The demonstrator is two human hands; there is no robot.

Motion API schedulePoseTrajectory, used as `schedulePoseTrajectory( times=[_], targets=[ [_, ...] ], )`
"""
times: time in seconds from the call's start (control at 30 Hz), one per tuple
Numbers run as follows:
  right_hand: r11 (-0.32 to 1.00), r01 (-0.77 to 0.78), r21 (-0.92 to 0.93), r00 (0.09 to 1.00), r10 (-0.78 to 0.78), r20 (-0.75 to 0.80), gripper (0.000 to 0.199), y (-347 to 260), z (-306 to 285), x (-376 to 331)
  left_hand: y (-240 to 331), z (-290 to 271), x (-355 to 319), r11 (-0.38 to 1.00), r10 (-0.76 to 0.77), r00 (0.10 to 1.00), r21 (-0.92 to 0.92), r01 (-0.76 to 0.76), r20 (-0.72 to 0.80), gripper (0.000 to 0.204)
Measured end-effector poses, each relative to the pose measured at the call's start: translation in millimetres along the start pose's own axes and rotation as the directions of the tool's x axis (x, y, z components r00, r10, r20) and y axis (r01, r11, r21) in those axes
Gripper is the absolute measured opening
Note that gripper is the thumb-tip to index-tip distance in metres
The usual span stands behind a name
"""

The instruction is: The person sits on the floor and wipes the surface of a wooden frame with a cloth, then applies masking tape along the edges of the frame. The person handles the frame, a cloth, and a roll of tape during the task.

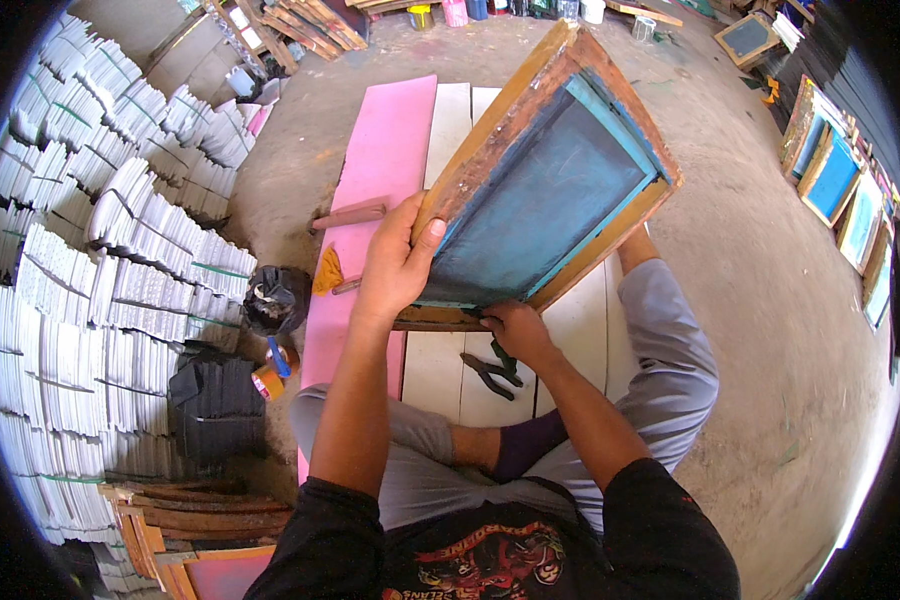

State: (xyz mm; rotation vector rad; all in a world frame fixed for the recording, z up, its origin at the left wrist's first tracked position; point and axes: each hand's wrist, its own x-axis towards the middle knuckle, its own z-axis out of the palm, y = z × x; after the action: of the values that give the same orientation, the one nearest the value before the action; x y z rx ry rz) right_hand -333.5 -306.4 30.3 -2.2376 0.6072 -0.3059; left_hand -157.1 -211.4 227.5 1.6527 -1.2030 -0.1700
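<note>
Wooden frame: pretty beat-up brown wood (pixel 498 135), held at a tilt above the white boards (pixel 450 125), one corner pointed up and away; whether its lower bar is resting on them can't be told.
Blue panel: set inside the frame (pixel 540 190), kinda smudgy and dark toward the middle, edged by a lighter blue strip.
Left hand: wrapped around the frame's left side (pixel 400 262), so the wood is properly gripped, thumb laid over the front face.
Right hand: tucked in at the frame's lower bar (pixel 518 330), fingers curled; can't tell if anything is actually pinched there or if the wood is just being touched.
Pliers: dark pair (pixel 490 380), left lying on the white boards just below the frame, legs spread. A dark green bit is seen beside them, partly hidden by the right hand, so no clue what it is.
Pink board: laid to the left of the frame (pixel 380 130), alongside the white ones.
Yellow cloth: bunched up left of the frame (pixel 327 270), at the pink board's edge.
Black bag: crumpled, further left of the frame (pixel 276 300).
Tape rolls: sat below and left of the frame (pixel 267 383), near that bag.
White stacks: tons of them piled well left of the frame (pixel 150 270).
Other frames: lined up well off to its right (pixel 832 180), some blue-panelled too.
</note>
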Motion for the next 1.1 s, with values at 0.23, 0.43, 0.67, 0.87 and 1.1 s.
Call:
schedulePoseTrajectory(
  times=[0.23,0.43,0.67,0.87,1.1],
  targets=[
    [1.000,0.007,-0.023,1.000,-0.007,-0.016,0.017,5.0,11.0,5.8,-5.0,2.0,5.7,0.997,0.018,0.998,0.075,-0.022,0.054,0.045],
    [1.000,-0.022,-0.005,0.998,0.021,-0.063,0.017,2.3,19.6,7.5,2.9,-3.0,4.0,0.998,-0.062,0.996,0.038,0.059,0.071,0.045],
    [0.505,-0.374,0.778,0.897,0.412,0.164,0.025,-16.7,-7.9,-8.8,-6.7,-7.1,-3.4,0.999,-0.016,0.999,0.030,0.017,-0.042,0.041],
    [0.486,-0.273,0.831,0.943,0.307,0.130,0.026,-37.2,-20.3,-12.1,-25.3,-18.0,-13.4,0.995,-0.056,0.997,-0.091,0.050,-0.062,0.041],
    [0.525,-0.139,0.840,0.990,0.048,0.134,0.010,-138.7,-38.7,16.2,-62.9,-37.4,-42.3,0.985,-0.030,0.984,-0.175,-0.001,-0.176,0.041]
  ],
)
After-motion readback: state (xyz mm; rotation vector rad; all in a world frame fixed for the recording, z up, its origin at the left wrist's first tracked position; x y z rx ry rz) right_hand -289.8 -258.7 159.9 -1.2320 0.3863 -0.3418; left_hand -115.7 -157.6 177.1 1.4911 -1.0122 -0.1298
